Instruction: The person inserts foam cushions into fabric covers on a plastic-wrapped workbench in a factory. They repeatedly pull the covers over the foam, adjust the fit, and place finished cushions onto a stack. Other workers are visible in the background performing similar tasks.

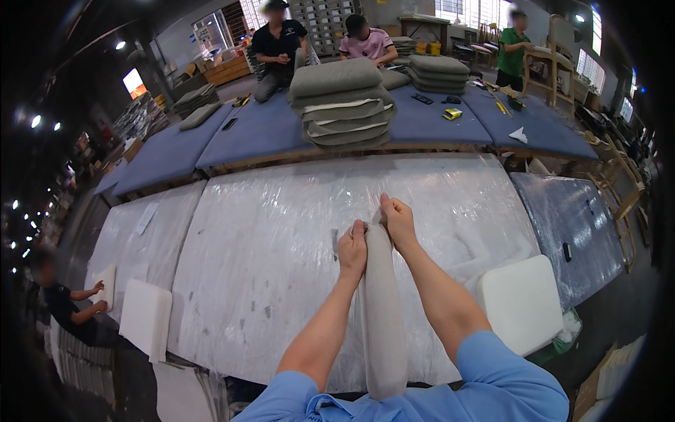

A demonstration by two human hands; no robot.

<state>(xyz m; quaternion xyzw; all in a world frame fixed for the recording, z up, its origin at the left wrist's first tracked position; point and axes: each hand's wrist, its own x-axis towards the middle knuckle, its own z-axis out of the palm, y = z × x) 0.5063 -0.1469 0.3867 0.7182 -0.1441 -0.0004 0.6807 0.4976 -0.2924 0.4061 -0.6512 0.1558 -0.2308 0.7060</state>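
A grey fabric-covered cushion stands on its narrow edge between my forearms, its near end close to my blue shirt. At its far end, my left hand is closed on the left edge of the fabric, thumb uppermost. My right hand is closed at the far right corner, fingers curled in and thumb up, gripping the cover. What lies inside the fingers is mostly hidden. Underneath is a table wrapped in clear plastic film.
White foam pads lie at the right and left table edges. Beyond, a blue-topped table carries a tall stack of grey cushions. A black object lies at right. Several people work around, one at the left edge.
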